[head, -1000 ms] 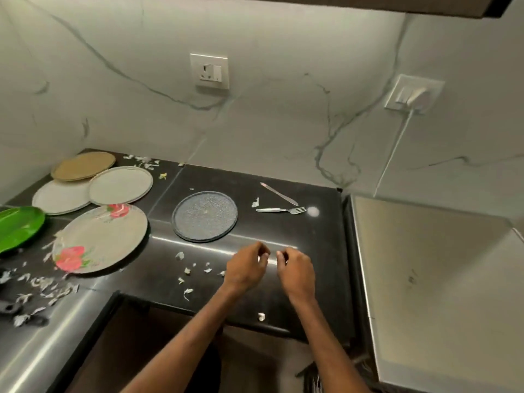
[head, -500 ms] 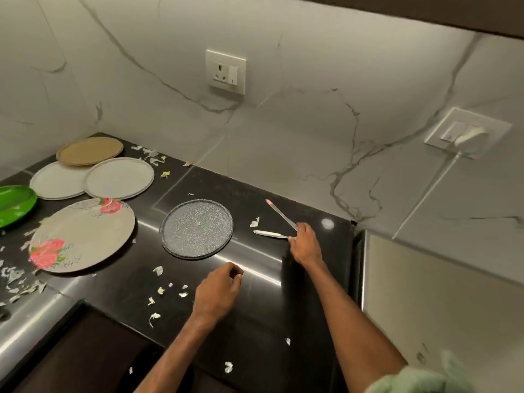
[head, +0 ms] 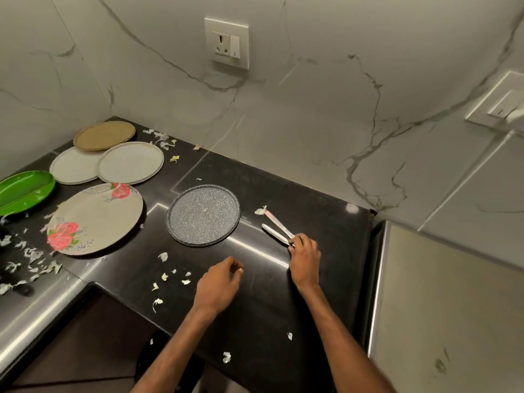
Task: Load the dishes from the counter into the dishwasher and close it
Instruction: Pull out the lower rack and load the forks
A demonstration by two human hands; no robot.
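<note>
On the black counter lie a speckled grey plate, a large flowered plate, two white plates, a tan plate and a green dish. My right hand pinches the ends of a fork and a pink-handled utensil, both resting on the counter right of the grey plate. My left hand hovers over the counter's front part, fingers loosely curled, holding nothing. The dishwasher is not in view.
Scraps of peel litter the counter. A marble wall with a socket rises behind. A steel appliance top adjoins the counter on the right. A dark gap opens below the counter's front edge.
My right hand reached forward to the fork and utensil and took hold of their ends, dragging them nearer. My left hand drew apart from the right and stayed low.
</note>
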